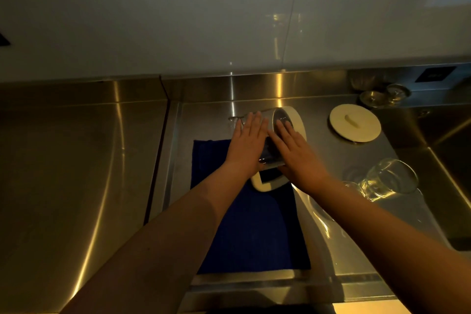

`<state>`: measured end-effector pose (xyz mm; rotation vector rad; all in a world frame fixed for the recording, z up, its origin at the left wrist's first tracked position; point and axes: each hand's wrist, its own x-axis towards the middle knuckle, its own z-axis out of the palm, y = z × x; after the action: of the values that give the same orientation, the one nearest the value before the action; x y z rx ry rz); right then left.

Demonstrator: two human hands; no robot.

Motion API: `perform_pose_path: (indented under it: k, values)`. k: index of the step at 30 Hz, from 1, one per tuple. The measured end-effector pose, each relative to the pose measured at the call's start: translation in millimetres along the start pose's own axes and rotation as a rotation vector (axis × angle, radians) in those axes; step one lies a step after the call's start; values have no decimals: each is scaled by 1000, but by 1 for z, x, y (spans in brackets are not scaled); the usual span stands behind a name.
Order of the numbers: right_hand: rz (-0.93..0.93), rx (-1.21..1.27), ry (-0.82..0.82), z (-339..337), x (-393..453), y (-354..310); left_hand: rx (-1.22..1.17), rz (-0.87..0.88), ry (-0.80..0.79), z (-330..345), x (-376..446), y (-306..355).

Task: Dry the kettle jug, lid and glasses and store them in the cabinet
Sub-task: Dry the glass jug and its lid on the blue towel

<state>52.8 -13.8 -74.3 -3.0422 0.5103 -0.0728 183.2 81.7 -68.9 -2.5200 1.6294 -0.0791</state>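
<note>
Two bare forearms reach in from the near edge, over a blue cloth (244,232) spread flat on the steel counter (76,160). Just to the right, a clear glass (390,181) lies tipped on its side near the sink basin (448,160); whether it is still wet cannot be told. Further in, the kettle jug (280,132) lies on its side at the far end of the cloth, its white handle end toward the person. The left hand (248,144) rests flat on the jug's clear wall with fingers straight and close together, and the right hand (293,150) presses beside it, fingers straight and slightly apart; neither curls round anything. Beyond, the white lid (355,123) sits flat on the counter, apart from the jug, and two more glasses (384,95) stand by the back wall, dim and hard to make out. Drying seems barely begun, since every item is out on the counter and nothing is stored. No cabinet interior shows, and part of the jug is hidden under the hands.
</note>
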Motion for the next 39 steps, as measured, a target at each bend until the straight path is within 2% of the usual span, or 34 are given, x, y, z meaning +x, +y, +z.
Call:
perform_pose_path:
  k: [5,13,39]
  values:
    - [147,160,61,5,-6,10,-3,-12,-6,2,-1,-1]
    - [211,118,71,11,5,7,27,-10,-1,6,-1,-1]
    - [97,-35,73,-1,13,-17,-189,-87,101,16,-28,-18]
